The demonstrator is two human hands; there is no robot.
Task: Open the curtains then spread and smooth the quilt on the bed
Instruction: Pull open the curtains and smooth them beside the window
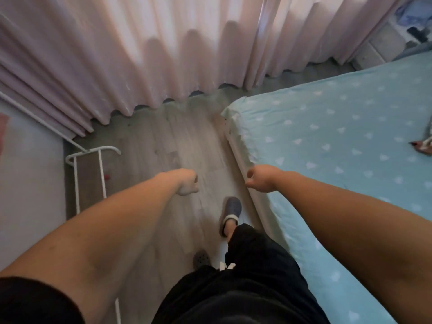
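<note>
Looking down from head height, the far left holds a white metal rack (pixel 90 174) standing on the grey wood-look floor (pixel 163 141) beside a pale wall, with a small red object (pixel 106 177) on the floor next to it. Behind the rack and running across the far side of the room hang the pink curtains (pixel 145 54), drawn shut, their hems just above the floor; a bright slit shows between two panels further right. Near the middle, the left hand (pixel 188 182) is stretched forward over the floor with its fingers curled in loosely and nothing in it. Below it are the person's grey clogs (pixel 231 210), one foot ahead of the other, and black shorts (pixel 245 277) filling the near centre. The right hand (pixel 258 180) reaches out over the near edge of the bed (pixel 350 127), fingers likewise curled under and holding nothing, apart from the mattress. The bed takes up the right side, covered in a light blue fitted sheet (pixel 327 148) printed with small white triangles. At the right edge a bit of patterned fabric (pixel 424 147) lies on the sheet; whether it is part of the quilt cannot be told. At the far right corner stands a white drawer unit (pixel 383 46) with blue items piled on top.
</note>
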